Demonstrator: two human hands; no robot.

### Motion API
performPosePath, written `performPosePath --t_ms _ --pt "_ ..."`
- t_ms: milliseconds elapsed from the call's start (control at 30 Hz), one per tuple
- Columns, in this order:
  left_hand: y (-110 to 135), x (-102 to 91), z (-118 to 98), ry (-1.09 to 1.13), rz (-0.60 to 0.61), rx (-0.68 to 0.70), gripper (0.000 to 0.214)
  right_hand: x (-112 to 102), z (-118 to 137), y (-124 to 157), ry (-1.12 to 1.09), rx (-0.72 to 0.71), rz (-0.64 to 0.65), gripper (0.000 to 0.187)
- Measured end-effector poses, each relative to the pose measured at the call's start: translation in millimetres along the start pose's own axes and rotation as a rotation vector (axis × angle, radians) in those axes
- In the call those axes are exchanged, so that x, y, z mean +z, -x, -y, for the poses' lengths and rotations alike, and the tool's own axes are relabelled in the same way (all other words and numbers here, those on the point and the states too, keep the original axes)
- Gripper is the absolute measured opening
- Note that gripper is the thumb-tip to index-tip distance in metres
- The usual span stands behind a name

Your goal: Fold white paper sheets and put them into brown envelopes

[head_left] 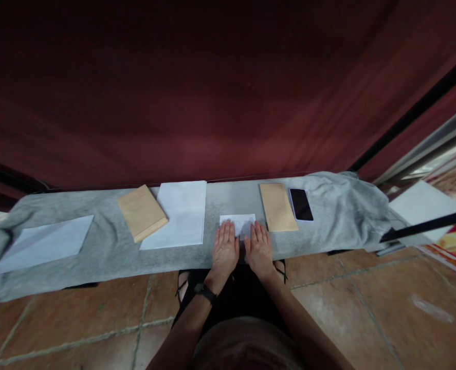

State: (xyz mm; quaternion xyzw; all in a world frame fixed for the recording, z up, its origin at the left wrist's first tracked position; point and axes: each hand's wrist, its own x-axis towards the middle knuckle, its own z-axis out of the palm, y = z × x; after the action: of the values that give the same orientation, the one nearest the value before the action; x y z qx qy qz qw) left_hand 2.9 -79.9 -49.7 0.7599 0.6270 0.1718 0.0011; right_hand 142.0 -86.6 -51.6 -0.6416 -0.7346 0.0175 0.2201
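Both hands rest palm down, side by side, on a small white sheet of paper near the front of the cloth-covered table. My left hand lies over the paper's left part with its fingers stretched out. On the right part, my right hand lies flat in the same way, fingers extended. The hands hide the paper's near edge, so I cannot tell whether it is folded. Just right of my right hand lies a tan envelope. Left of my left hand are large white sheets.
A stack of tan envelopes overlaps the large sheets. A phone lies beside the single envelope. Another white sheet is at the far left. Grey cloth bunches at the right end, and a dark red curtain hangs behind.
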Motion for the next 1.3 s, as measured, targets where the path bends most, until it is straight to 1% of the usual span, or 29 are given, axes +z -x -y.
performPosePath --t_ms 100,133,200,400,600,733,900,1100,1300 --pt "-6.7 2.6 -0.6 -0.007 0.095 0.146 0.057 -1.3 3.4 -10.1 -0.083 -0.098 0.064 0.051" --pt "-9.2 4.0 -0.5 -0.013 0.121 0.178 0.058 -0.4 3.5 -14.0 -0.101 -0.126 0.087 0.05" --pt "-14.5 6.6 -0.2 -0.029 0.158 0.196 0.059 3.0 2.4 -22.0 -0.116 -0.163 0.12 0.05" --pt "-28.2 8.3 0.7 -0.054 0.198 0.179 0.061 15.7 -2.6 -38.8 -0.079 -0.173 0.147 0.049" --pt "-36.1 11.5 4.4 -0.05 0.18 0.118 0.057 19.9 -2.6 -43.9 -0.044 -0.119 0.121 0.05" --pt "-38.1 14.7 8.1 -0.047 0.156 0.061 0.056 23.3 -3.5 -43.9 -0.012 -0.098 0.096 0.051" --pt "-36.8 13.2 13.9 -0.073 0.134 0.037 0.058 27.4 -4.6 -41.0 0.026 -0.083 0.071 0.056" --pt "-35.3 9.5 16.3 -0.081 0.113 -0.028 0.058 26.1 -7.3 -36.3 0.054 -0.028 0.02 0.059" --pt "-31.9 10.3 18.7 -0.067 0.067 -0.105 0.06 26.8 -11.0 -32.7 0.072 0.013 -0.006 0.062"
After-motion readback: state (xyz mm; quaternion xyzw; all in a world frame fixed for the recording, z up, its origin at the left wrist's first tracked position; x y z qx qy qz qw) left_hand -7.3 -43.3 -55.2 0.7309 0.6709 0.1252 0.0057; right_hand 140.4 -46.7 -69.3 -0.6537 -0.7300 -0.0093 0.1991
